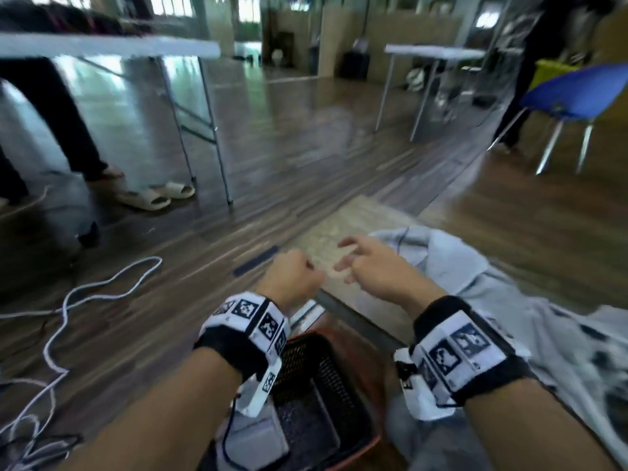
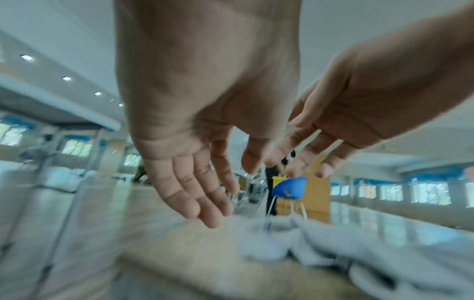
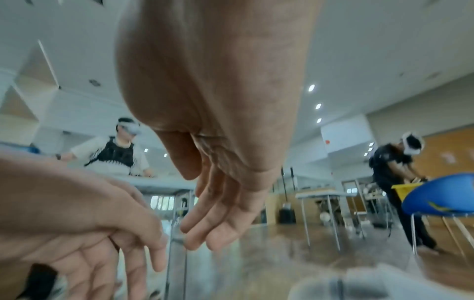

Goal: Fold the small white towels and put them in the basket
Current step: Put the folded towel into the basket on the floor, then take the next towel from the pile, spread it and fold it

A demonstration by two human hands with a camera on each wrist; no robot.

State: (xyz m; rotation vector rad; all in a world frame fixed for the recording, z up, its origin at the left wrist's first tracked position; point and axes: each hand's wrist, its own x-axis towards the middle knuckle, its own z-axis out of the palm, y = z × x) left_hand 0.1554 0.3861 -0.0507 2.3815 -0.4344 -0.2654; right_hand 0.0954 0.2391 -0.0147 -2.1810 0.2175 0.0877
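Observation:
Both hands hover side by side, holding nothing, above a pale mat [image 1: 356, 226] on the wooden floor. My left hand [image 1: 299, 273] has loose fingers, shown hanging relaxed in the left wrist view [image 2: 205, 182]. My right hand [image 1: 360, 263] has its fingers spread and slightly bent [image 3: 215, 213], just left of a rumpled pile of white towels [image 1: 452, 263] [image 2: 320, 249]. A dark mesh basket [image 1: 306, 358] with an orange rim sits below my wrists. Motion blur hides what lies inside it.
A white cable [image 1: 102, 287] snakes over the floor at left. A folding table [image 1: 102, 45] and a person's sandalled feet [image 1: 153, 197] stand beyond it. A blue chair [image 1: 574, 93] and another table [image 1: 435, 52] are at the far right.

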